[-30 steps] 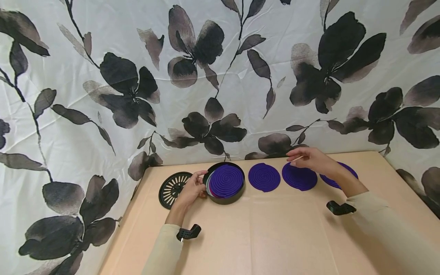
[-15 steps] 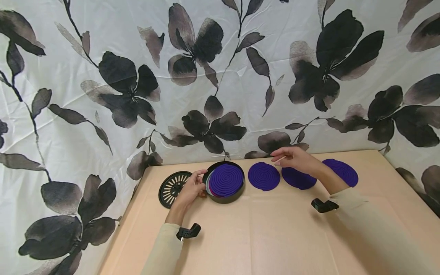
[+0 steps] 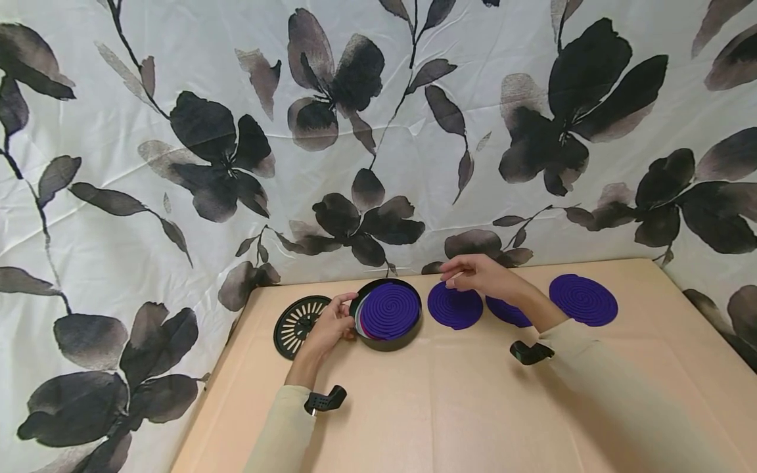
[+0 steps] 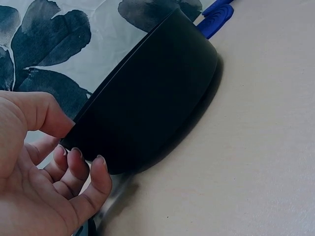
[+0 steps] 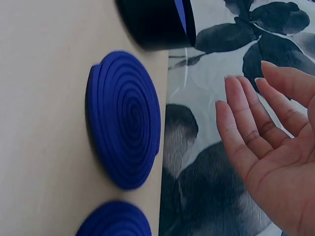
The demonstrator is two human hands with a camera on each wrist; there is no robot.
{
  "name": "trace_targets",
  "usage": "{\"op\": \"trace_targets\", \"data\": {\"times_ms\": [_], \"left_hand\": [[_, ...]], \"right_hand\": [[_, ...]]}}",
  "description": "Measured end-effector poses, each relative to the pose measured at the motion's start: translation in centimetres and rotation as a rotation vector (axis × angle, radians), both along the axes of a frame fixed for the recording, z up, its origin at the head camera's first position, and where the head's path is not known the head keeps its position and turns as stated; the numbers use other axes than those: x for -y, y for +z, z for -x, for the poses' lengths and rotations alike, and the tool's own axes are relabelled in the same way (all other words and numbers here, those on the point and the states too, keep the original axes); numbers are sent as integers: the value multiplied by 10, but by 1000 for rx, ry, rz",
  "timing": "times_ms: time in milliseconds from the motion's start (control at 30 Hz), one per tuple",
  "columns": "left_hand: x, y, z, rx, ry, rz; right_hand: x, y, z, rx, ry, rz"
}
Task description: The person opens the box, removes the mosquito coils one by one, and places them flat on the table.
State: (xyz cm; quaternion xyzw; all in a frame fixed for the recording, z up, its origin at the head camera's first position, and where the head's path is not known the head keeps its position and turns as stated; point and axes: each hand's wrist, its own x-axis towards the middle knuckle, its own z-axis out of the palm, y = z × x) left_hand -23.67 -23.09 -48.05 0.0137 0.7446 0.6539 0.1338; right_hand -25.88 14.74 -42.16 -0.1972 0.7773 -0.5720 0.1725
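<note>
My left hand [image 3: 328,326] pinches the left rim of a black round container [image 3: 387,345], thumb over the edge and fingers curled against the outside wall [image 4: 142,88]. Inside the container lies a purple spiral coaster [image 3: 390,311], with pale and pink edges showing beneath it on the left. My right hand [image 3: 480,274] hovers above the nearest loose purple spiral coaster [image 3: 457,310], its fingers relaxed and holding nothing. In the right wrist view that coaster [image 5: 123,120] lies flat on the table, apart from the hand [image 5: 275,147].
Farther right are two more purple coasters, one partly behind my right forearm [image 3: 507,314] and another fully visible coaster [image 3: 583,300]. A black slotted disc [image 3: 282,335] lies left of the container, partly covered by my left hand. Floral cloth [image 3: 461,164] hangs behind the table [image 3: 384,407].
My right hand has moved left, from over the middle loose coaster to over the one nearest the container, uncovering the far right coaster. My left hand has stayed at the rim.
</note>
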Motion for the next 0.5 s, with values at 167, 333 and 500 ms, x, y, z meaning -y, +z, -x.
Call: {"op": "trace_targets", "data": {"times_ms": [167,333,500], "left_hand": [[-1,0,0,2,-5,-1],[-1,1,0,1,-1,1],[-2,1,1,4,1,3]], "right_hand": [[15,-2,5,-3,11,1],[30,-4,8,-10,25,-10],[44,-7,11,-16,63,6]]}}
